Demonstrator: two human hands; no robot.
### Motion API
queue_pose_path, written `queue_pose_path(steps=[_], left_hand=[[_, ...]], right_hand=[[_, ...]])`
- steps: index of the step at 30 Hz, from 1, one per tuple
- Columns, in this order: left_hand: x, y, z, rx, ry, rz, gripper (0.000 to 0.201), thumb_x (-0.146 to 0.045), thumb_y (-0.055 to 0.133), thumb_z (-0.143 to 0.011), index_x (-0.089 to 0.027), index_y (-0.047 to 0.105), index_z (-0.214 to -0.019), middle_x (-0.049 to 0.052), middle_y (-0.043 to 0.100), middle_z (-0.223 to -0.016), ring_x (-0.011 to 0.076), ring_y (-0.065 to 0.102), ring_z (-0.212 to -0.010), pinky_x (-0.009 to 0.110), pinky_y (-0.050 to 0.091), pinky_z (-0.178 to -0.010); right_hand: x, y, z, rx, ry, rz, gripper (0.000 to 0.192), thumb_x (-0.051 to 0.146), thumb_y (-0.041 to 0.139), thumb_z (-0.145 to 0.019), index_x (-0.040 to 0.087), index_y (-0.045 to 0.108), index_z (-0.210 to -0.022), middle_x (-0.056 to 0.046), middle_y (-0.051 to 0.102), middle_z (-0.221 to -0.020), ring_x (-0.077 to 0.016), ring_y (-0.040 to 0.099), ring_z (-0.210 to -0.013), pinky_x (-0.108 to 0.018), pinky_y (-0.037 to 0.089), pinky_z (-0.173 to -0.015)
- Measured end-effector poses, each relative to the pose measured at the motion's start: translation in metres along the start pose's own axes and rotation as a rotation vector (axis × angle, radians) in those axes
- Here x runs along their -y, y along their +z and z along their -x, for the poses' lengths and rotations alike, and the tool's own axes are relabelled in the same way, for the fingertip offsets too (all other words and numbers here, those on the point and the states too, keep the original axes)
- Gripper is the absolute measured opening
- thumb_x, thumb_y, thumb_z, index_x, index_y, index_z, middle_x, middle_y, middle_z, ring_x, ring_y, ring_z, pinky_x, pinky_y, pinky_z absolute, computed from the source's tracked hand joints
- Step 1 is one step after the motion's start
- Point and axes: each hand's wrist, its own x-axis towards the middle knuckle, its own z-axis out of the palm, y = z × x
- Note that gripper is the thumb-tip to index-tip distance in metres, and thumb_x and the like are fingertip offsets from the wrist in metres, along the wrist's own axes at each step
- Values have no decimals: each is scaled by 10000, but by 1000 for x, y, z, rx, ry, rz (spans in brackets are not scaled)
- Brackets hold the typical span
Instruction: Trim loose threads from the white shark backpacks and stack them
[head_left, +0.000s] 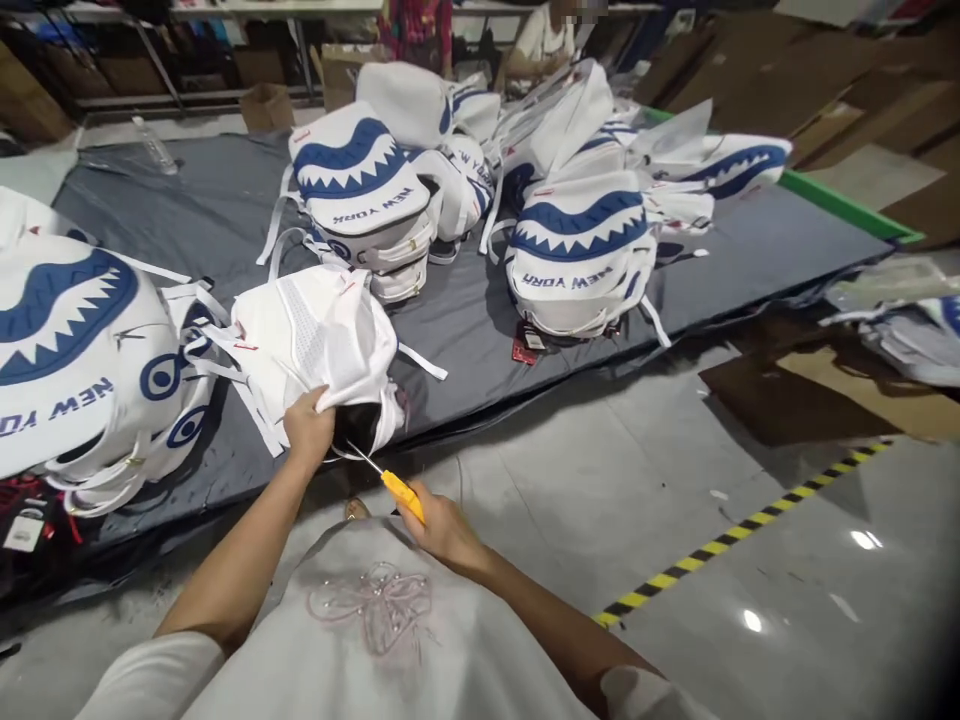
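Nearest the camera, the right hand (442, 525) has its fingers clenched around the yellow handle of a small thread snipper (390, 485), whose thin metal tip points up and left toward the open mouth of a white backpack (315, 340). The left hand (307, 428) grips a fold of that backpack's white fabric at its lower edge, fingers closed on the cloth. The backpack lies at the near edge of the counter (225, 210), which is covered by a dark grey sheet, and its loose white straps trail out to both sides.

Just beside it to the left, at the counter's near left corner, sits a backpack with a blue shark-mouth print (75, 350) and the words NEW YORK, with hang tags below it. Further back, along the middle of the counter, a stack of the same printed backpacks (360, 190) crowds the surface, and another pile (585, 240) stands toward the right edge. A clear plastic bottle (155, 145) lies near the far left corner. Beyond the far edge, a person in a white top (544, 40) is seated. On the floor to the right runs a yellow-and-black striped tape (742, 530).
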Motion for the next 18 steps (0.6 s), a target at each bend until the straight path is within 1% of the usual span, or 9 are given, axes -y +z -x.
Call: queue_pose_path(steps=[2,5,7,8,9,11,13,15,18], left_hand=[[-25,-8,-10,-183,-110,331,280,-303,611,-670,-164,733,-880,8,692,-744,199,633,-739,289,503,-711],[-49,-3,-3,-396,-230,851,334,-368,651,-648,-176,685,-920,7,701,-827,179,648,-796,279,525,-769],[-50,15,19,-418,-298,1042,411,-471,649,-682,-193,673,-984,44,721,-952,202,665,-924,327,532,-881],[-46,26,35,-368,-331,1041,435,-508,661,-685,-195,674,-986,60,722,-971,212,664,-966,349,525,-922],[-40,36,53,-264,-364,979,442,-526,688,-679,-192,680,-968,72,724,-956,221,664,-980,366,521,-940],[-22,50,93,67,-409,739,402,-513,736,-686,-173,698,-896,81,720,-846,238,675,-911,391,541,-895],[-4,51,129,361,-361,449,340,-478,698,-775,-156,723,-880,87,715,-787,247,681,-832,409,558,-838],[11,41,149,372,-171,161,339,-428,593,-884,-151,740,-1010,123,737,-921,273,679,-923,454,539,-905],[26,23,143,172,146,-255,513,-335,656,-850,-157,630,-1331,190,585,-1390,358,508,-1311,552,362,-1129]], right_hand=[[-6,-8,1,-83,-131,31,320,332,478,-968,177,575,-1230,-88,742,-977,-253,697,-876,-288,434,-711],[-24,-17,-2,-214,-352,64,376,297,485,-935,131,555,-1265,-139,736,-1059,-259,699,-882,-322,470,-793],[-40,-22,-5,-237,-416,54,392,300,454,-942,119,536,-1280,-153,732,-1076,-269,701,-880,-337,477,-798],[-48,-24,-8,-213,-398,47,387,305,430,-956,122,527,-1283,-148,736,-1053,-274,703,-869,-339,475,-780],[-56,-26,-10,-170,-345,43,377,308,404,-973,127,519,-1284,-138,740,-1018,-276,704,-854,-334,468,-754],[-70,-29,-17,-46,-192,51,349,316,371,-1008,144,510,-1278,-116,740,-959,-272,706,-831,-314,438,-706],[-81,-29,-27,96,-56,62,310,334,364,-1036,160,519,-1239,-105,735,-947,-258,704,-838,-290,403,-679],[-91,-26,-37,203,30,55,291,361,370,-1047,167,532,-1189,-107,728,-968,-245,696,-865,-275,382,-667],[-111,-23,-48,247,84,-19,321,418,359,-1042,177,539,-1154,-83,711,-892,-232,681,-832,-267,382,-646]])
